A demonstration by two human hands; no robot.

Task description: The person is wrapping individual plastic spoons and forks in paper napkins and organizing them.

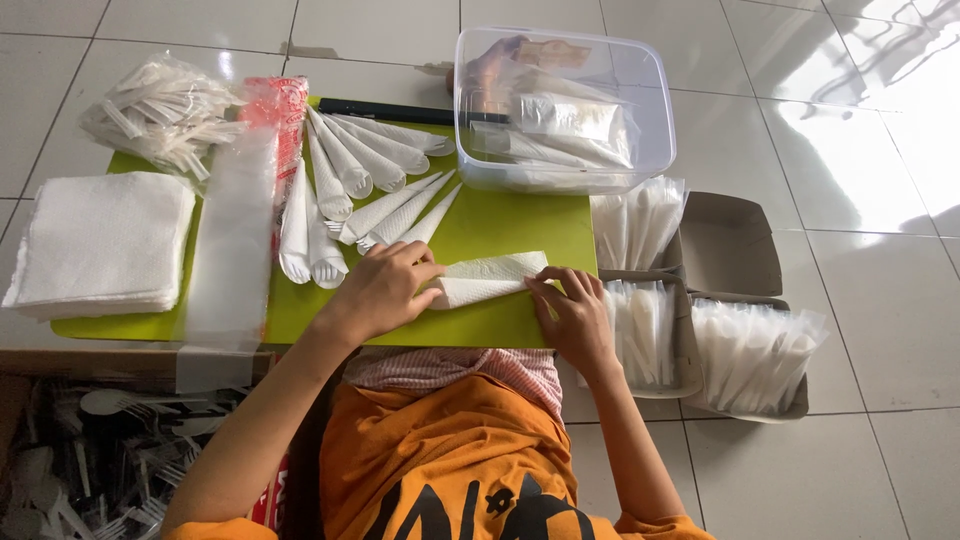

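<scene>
A white tiled floor (840, 150) carries everything, and on it lies a lime-green board (500, 225) directly under both hands. Beyond the hands, at the board's far edge, stands a clear plastic tub (655, 120) holding finished wrapped pieces. Out past the left hand sits a stack of white paper napkins (95, 245), with a bag of clear-wrapped toothpicks or small sticks (160, 110) farther off. Outside the right hand are open cardboard boxes (735, 245) filled with narrow clear sleeves (750, 350). Just beyond the left hand a fan of napkin-wrapped cutlery (365, 185) lies in a row, spoon bowls and fork tines poking out.

Between the hands is the napkin being rolled (490, 277), lying flat on the board and tapering toward the left hand. The left hand (385, 290) rests palm down, fingers curled over the narrow end, pinning it. The right hand (572, 312) lies open with fingertips pressing the wide end's near corner.

The step in hand looks like folding or rolling this napkin into a cone; whether cutlery is already inside cannot be told. The next move would call for keeping the narrow end pinned while the wide edge is turned over tightly, so the wrap does not spring loose.
</scene>
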